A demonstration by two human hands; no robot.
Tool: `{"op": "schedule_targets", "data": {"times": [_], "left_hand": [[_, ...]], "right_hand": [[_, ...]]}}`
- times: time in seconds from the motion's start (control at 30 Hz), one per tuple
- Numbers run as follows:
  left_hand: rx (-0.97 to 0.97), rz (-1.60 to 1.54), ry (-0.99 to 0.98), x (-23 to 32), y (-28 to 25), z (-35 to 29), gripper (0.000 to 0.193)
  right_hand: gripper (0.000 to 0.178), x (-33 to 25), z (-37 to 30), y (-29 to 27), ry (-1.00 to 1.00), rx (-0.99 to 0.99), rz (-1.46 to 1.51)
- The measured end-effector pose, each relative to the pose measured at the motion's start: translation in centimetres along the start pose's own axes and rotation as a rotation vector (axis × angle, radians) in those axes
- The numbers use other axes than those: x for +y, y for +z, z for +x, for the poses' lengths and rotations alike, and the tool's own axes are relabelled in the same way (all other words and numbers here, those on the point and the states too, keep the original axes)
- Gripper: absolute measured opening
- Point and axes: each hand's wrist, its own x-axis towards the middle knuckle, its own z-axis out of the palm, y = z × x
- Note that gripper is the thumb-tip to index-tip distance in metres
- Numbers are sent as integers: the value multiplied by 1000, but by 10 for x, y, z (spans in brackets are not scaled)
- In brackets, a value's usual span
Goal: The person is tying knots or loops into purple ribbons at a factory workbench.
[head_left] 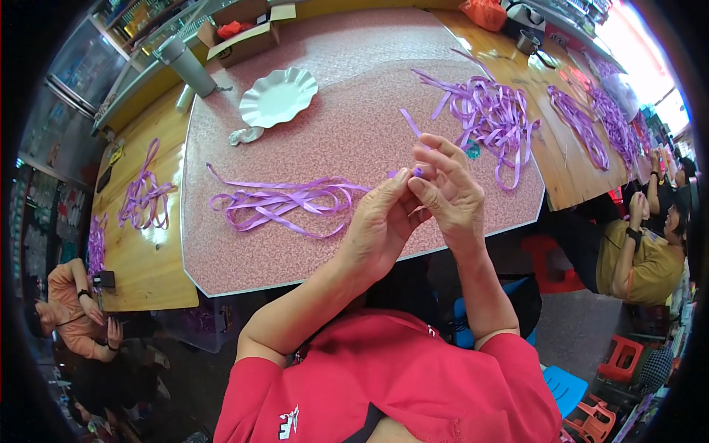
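Close together above the table's near part, my left hand [384, 214] and my right hand [452, 188] both pinch a purple ribbon [410, 122]. A small bunched bit of it shows between the fingertips, and one end sticks up past my right fingers. From my left hand the ribbon seems to run on toward a loosely looped length of purple ribbon [295, 207] on the pink table mat. Beyond my right hand lies a big tangled heap of purple ribbons [491, 111]. How the ribbon is folded inside my fingers is hidden.
A white scalloped dish [279, 97] stands beyond the left loops, near a grey tumbler [185, 66] and an open cardboard box [247, 40]. More ribbons [146, 196] lie on the left wooden tabletop. People sit left and right; a red stool [550, 266] is at right.
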Motion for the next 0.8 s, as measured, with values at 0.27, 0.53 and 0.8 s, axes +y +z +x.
{"op": "schedule_targets", "data": {"times": [0.27,0.53,0.8], "left_hand": [[9,-11,56,2,-13,2,33],[329,-4,274,75,-76,3,31],[586,42,585,170,-171,-20,35]], "right_hand": [[22,15,-8,-3,-129,-128,99],[25,23,10,-99,-35,-35,641],[26,39,13,-230,46,42,890]]}}
